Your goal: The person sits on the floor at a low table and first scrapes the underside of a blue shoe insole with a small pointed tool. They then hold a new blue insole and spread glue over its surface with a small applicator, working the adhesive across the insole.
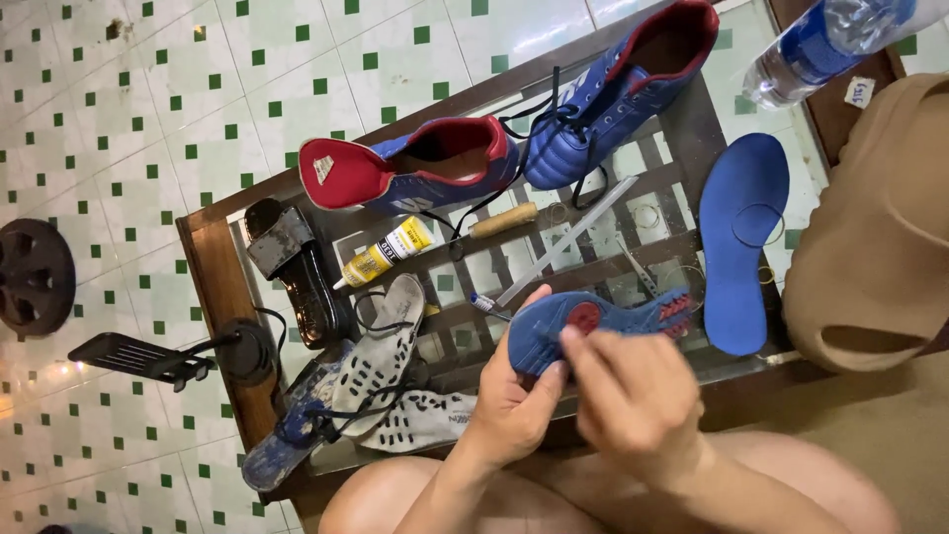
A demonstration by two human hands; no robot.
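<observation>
Two hands meet over one blue insole [593,321] with a red heel patch, held above the near edge of a glass table [692,129]. Left hand [514,400] pinches the heel end, thumb on top and fingers curled under it; right hand [633,396] lies over the middle, forefinger pressing near the red patch, the other fingers half bent, and I cannot tell whether they grip from below. The insole sits tilted, toe end pointing right and unsupported.

Risks, as I judge them: that free toe end could sag or fold if the press grows harder, since only the heel is clamped. Just beyond the fingers lies a small blue-tipped tool [481,303] and a long metal strip [568,242]; a slip forward could knock them. Farther out stands a yellow glue bottle [388,253] lying on its side, near two blue boots [593,99]; any leak would foul the glass. A second insole [741,237] rests well apart, right.
</observation>
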